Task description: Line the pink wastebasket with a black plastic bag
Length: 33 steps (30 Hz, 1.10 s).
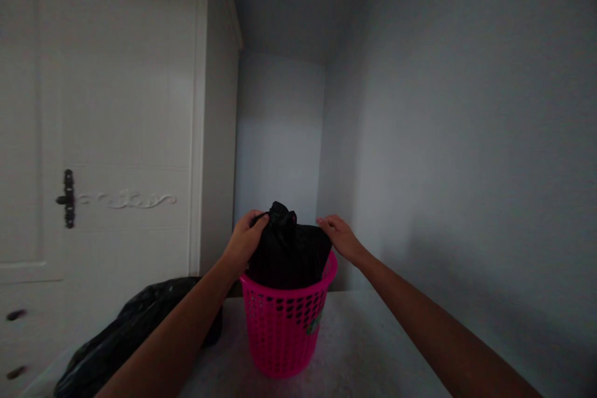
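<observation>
A pink plastic basket [284, 333] with a pattern of holes and a green label stands upright on a pale surface. A black plastic bag [291, 258], bunched into a knot-like tuft on top, fills its mouth and bulges above the rim. My left hand [248, 239] pinches the bag's upper left edge between thumb and fingers. On the other side my right hand [339, 235] grips the bag's upper right edge, with its fingertips partly hidden behind the plastic.
Another black plastic bag [140, 317] lies at the lower left, partly behind my left forearm. A white wardrobe [125, 106] with a dark handle [69, 199] stands at the left. Beyond the pale surface [359, 336] rises a grey-blue wall [466, 137] on the right.
</observation>
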Motion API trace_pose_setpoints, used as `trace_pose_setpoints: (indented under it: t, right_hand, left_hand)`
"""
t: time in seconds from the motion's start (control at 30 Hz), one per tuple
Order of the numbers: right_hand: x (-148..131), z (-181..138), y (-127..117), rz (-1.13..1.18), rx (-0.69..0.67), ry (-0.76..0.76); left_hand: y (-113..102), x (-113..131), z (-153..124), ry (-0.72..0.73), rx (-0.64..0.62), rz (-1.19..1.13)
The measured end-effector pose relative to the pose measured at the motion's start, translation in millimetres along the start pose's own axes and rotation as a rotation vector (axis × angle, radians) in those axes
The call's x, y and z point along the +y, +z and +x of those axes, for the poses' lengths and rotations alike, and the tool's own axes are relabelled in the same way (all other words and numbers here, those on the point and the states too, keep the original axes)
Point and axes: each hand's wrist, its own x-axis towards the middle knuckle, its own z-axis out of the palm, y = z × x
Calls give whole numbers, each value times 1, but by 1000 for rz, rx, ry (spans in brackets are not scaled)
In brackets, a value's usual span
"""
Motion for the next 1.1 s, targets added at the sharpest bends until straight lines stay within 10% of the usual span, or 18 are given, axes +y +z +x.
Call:
trace_pose_setpoints:
  t: [0.2, 0.6, 0.87, 1.1]
  right_hand:
    - [-23, -4, 11, 117, -438, -66]
    - [-15, 4, 7, 56, -107, -27]
    - [-53, -19, 22, 72, -388, -181]
    - [-28, -11, 6, -24, -152, -2]
  left_hand:
    - [11, 5, -3, -65, -83, -93]
    - [-14, 3, -7, 105, -265, 419]
    - [3, 2, 7, 211, -54, 354]
    - [-21, -5, 5, 153, 59, 291]
